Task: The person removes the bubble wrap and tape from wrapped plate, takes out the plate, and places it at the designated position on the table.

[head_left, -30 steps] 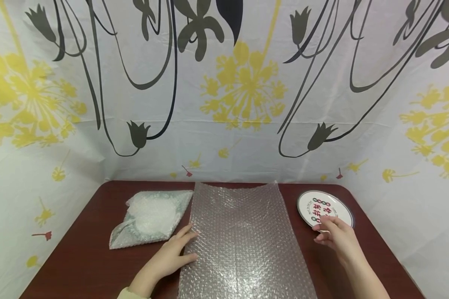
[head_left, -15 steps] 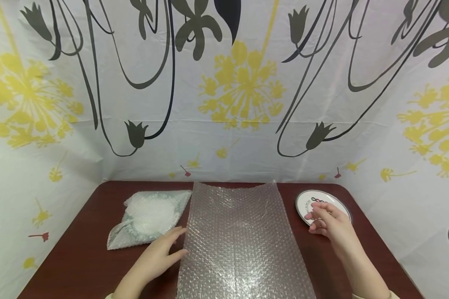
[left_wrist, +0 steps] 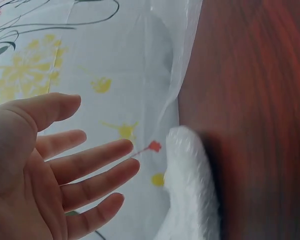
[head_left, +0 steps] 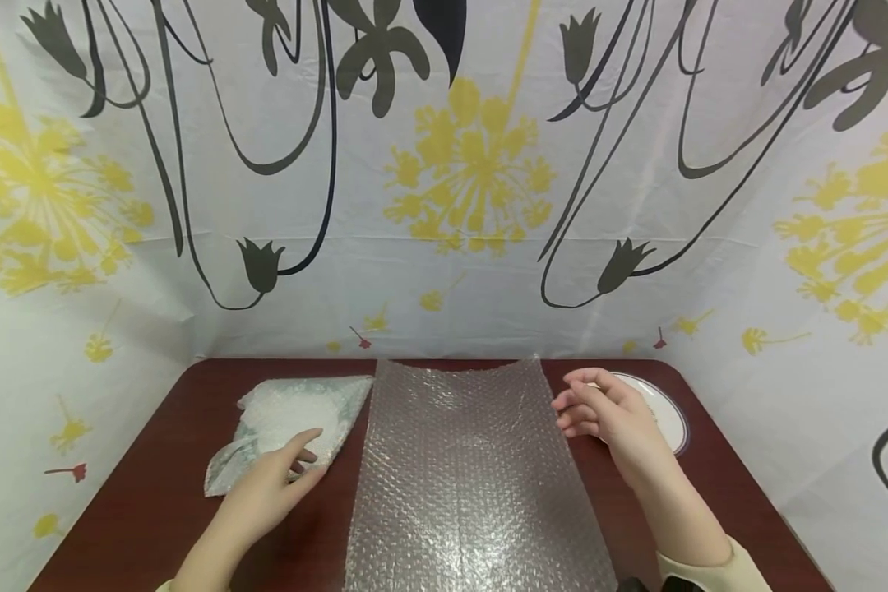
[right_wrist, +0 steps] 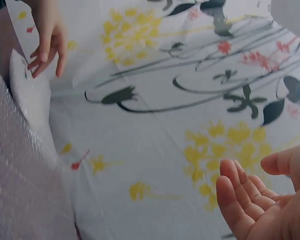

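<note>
A long sheet of bubble wrap [head_left: 462, 469] lies flat down the middle of the dark red table. To its left is a bubble-wrapped packet [head_left: 289, 411], white inside, with a loose folded corner. My left hand [head_left: 262, 493] hovers over the packet's near side, fingers loosely spread; the left wrist view shows the palm holding nothing, apart from the packet [left_wrist: 187, 185]. Between the sheet's right edge and a white plate [head_left: 669, 415], my right hand [head_left: 617, 419] is raised with relaxed fingers. It hides most of the plate and its print. In the right wrist view, nothing is in this hand [right_wrist: 265, 200].
The table [head_left: 148, 477] ends at a patterned cloth backdrop [head_left: 451, 304], which also closes in both sides. The sheet's far corners curl up slightly at the table's back edge. A dark object shows partly by the right sleeve [head_left: 710, 567].
My left hand has left the bubble wrap's left edge and moved left over the packet. My right hand has moved from the plate leftward, toward the sheet's right edge.
</note>
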Available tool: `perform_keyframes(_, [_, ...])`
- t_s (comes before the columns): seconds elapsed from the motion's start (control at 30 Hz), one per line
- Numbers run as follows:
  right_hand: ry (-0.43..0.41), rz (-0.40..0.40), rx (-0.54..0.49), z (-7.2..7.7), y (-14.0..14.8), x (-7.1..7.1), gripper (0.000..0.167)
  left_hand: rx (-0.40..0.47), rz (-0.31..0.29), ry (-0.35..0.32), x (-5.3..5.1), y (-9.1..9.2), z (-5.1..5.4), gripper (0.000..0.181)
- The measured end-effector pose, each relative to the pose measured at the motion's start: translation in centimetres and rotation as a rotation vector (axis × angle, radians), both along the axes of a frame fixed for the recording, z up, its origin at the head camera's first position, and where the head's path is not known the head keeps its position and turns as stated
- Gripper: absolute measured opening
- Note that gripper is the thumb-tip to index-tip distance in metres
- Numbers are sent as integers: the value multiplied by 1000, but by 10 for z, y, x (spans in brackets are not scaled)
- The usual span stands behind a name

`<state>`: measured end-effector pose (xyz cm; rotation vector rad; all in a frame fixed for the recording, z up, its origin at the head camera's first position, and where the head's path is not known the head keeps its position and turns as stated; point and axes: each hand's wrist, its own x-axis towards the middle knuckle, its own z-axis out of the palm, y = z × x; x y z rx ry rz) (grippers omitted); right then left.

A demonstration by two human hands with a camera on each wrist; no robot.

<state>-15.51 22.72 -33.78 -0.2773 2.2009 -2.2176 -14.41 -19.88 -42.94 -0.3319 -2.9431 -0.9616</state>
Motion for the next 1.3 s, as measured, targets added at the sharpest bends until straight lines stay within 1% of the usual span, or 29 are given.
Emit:
perform_keyframes(0.1, [20,36,6,4,-13,-2,15,-7,9,32,-1,-10,4,49])
perform_keyframes(0.17, [33,54,21,5,-22,-4,16,-17,19,70,-1,-16,6,48])
perform_keyframes(0.27, [44,72,52,4,-35,-4,17,-44,51,94,-3,-24,8,47])
perform_keyframes(0.33, [48,90,85,2,-43,-4,20,-63,75,100,-3,-30,8,47])
perform_keyframes(0.37, [44,103,97,1,-46,-4,22,-64,85,90,-4,-33,8,47])
perform_keyframes(0.53, [20,187,140,-8,-63,-3,30,-71,123,84,-5,-49,10,50])
perform_keyframes(0.7, [-9,257,134,-19,-78,-6,33,-77,149,96,-10,-67,10,53])
perform_keyframes(0.77, [-23,268,122,-23,-85,-9,34,-75,155,95,-13,-74,10,54])
perform_keyframes(0.9, [-35,261,107,-28,-98,-17,37,-69,173,84,-19,-87,8,56])
perform_keyframes(1.03, [-58,223,92,-33,-110,-24,36,-62,197,74,-21,-99,4,57])
perform_keyframes(1.13, [-77,190,74,-40,-121,-29,34,-60,209,71,-23,-107,1,56])
perform_keyframes(1.3, [-100,161,54,-55,-137,-36,31,-65,226,63,-25,-116,-4,56])
